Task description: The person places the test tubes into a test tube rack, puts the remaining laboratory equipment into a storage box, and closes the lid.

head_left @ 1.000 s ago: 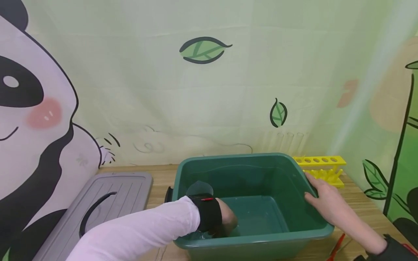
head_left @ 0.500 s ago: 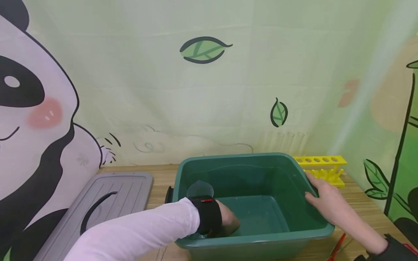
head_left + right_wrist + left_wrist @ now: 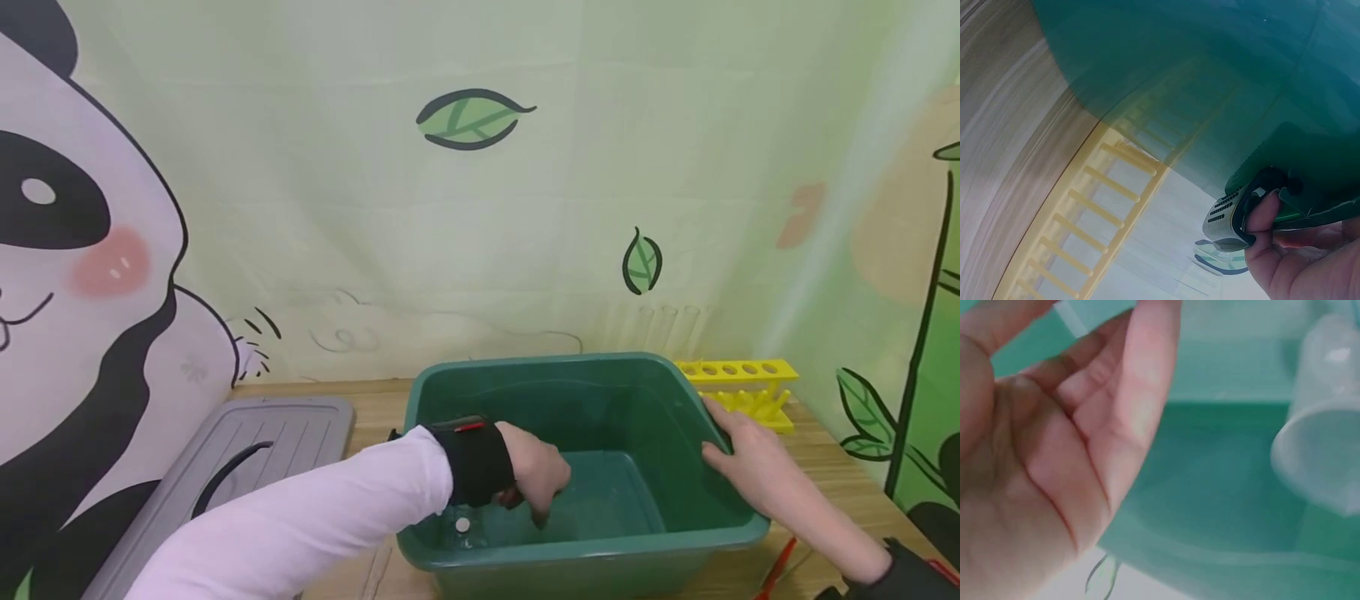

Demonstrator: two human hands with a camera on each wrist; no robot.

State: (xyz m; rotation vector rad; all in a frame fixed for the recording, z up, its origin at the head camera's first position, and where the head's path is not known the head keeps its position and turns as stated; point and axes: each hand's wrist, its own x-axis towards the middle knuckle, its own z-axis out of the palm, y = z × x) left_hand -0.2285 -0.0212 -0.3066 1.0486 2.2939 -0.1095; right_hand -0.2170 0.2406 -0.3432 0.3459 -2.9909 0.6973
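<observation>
A green plastic bin (image 3: 525, 550) stands on the table. My left hand (image 3: 536, 467) hangs inside it above the floor, fingers relaxed and pointing down. In the left wrist view the palm holds nothing; its fingertips run out of frame. A clear plastic cup (image 3: 1319, 434) is beside that hand, blurred. In the head view, a small round white thing (image 3: 462, 525) shows low in the bin's left end, below my wrist. My right hand (image 3: 753, 462) grips the bin's right rim. Its thumb lies against a grey and black clip (image 3: 1229, 219) in the right wrist view.
A yellow test tube rack (image 3: 738, 392) with several clear tubes (image 3: 667, 329) stands behind the bin's right side. To the left lies a grey lid (image 3: 300, 429) with a black handle (image 3: 225, 475). A red object (image 3: 776, 567) lies near the front right.
My left hand has lifted from the bin's near left corner and shifted right. Its forearm now covers the cup in the head view, and the small white thing is uncovered. My right hand stays put.
</observation>
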